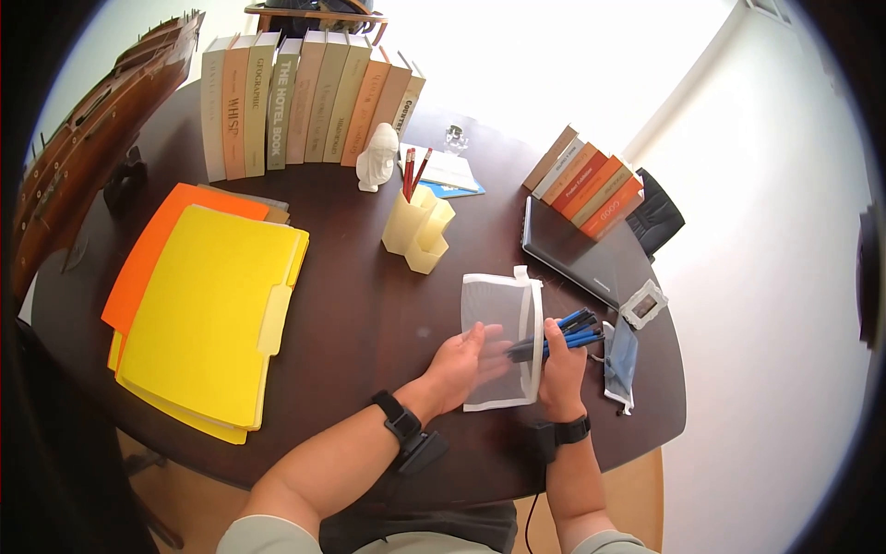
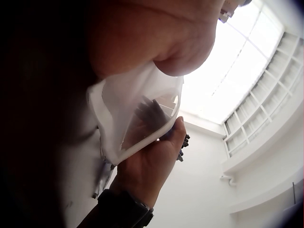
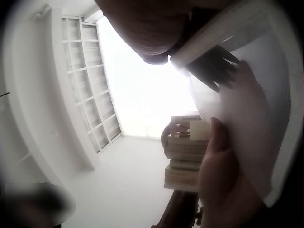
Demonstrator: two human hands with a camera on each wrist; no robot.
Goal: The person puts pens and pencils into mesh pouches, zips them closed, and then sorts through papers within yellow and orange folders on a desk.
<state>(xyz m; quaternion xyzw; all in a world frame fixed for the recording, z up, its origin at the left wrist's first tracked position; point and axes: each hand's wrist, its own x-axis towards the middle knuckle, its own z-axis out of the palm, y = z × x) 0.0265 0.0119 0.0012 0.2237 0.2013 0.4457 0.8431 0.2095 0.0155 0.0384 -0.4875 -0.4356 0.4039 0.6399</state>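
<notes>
In the head view, a white translucent mesh zip pouch point(image 1: 498, 300) hangs over the front of the desk. My left hand point(image 1: 452, 371) holds it at the left side, its fingers showing through the mesh. At the pouch's white-trimmed mouth, my right hand point(image 1: 561, 380) grips a bundle of blue and black pens point(image 1: 580, 332). One end of the bundle reaches inside the pouch; the other sticks out past the thumb. The left wrist view shows the pen ends point(image 2: 151, 113) through the pouch opening, beside the right palm. Part of the right hand's grip is hidden behind the rim.
Yellow and orange folders point(image 1: 212, 314) lie at left, near a wooden ship model point(image 1: 101, 138). A cream pen holder point(image 1: 415, 231) with red pencils stands mid-desk before a row of books point(image 1: 309, 102). At right are a laptop point(image 1: 568, 249), a small frame point(image 1: 644, 305) and a blue-grey pouch point(image 1: 621, 360).
</notes>
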